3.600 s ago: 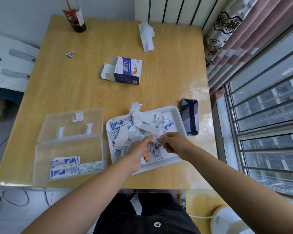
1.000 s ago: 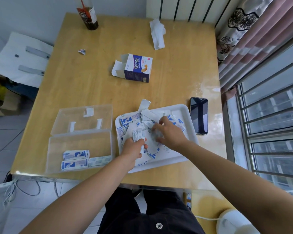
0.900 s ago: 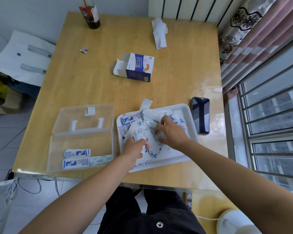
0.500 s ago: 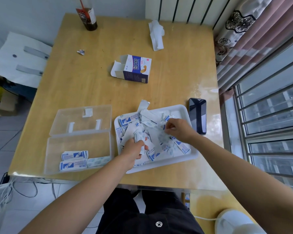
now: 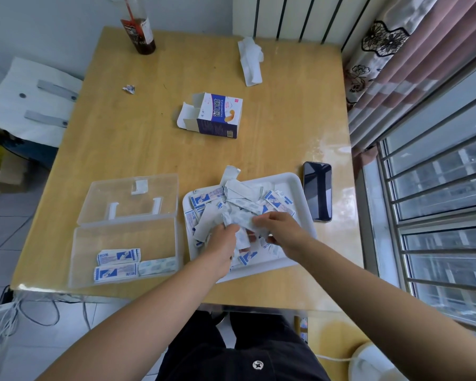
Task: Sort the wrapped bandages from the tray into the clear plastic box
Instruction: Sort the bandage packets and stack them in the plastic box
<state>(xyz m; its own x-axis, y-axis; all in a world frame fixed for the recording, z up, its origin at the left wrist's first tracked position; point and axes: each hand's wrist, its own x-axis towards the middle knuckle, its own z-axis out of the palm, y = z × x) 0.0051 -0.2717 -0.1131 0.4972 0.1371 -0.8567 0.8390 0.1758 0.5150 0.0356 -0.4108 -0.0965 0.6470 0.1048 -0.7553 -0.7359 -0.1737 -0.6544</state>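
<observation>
Take the bench (image 5: 272,138) as a clock face with 6 o'clock at your body. The white tray (image 5: 300,185) sits at about 5 o'clock, and the wrapped bandages (image 5: 241,198) lie heaped across it, some showing blue print and some showing plain white backs. One strip juts over the tray's 12 o'clock rim.

Both your hands are over the tray's middle, just beside each other. Your left hand (image 5: 222,242) has its grip curled onto several wrappers at the 9 o'clock side of the heap. Your right hand (image 5: 280,229) has its grip pinched on a pale wrapper that reaches across toward your left fingers.

The clear plastic box (image 5: 127,235) stands at 7 o'clock on the bench, just beside the tray. Its lid (image 5: 149,193) is folded flat open toward 12 o'clock. Three bandages lie along the box's 6 o'clock wall: two with blue print are stacked at the 7 o'clock corner, and a paler one is touching them on the 3 o'clock side.

A dark phone (image 5: 317,195) lies just beside the tray's 3 o'clock edge. An opened cardboard carton (image 5: 217,116) rests near the bench's middle. A bottle (image 5: 140,34) stands at 11 o'clock, a crumpled tissue (image 5: 250,61) lies at 1 o'clock, and a small paper scrap (image 5: 129,88) sits at 10 o'clock.
</observation>
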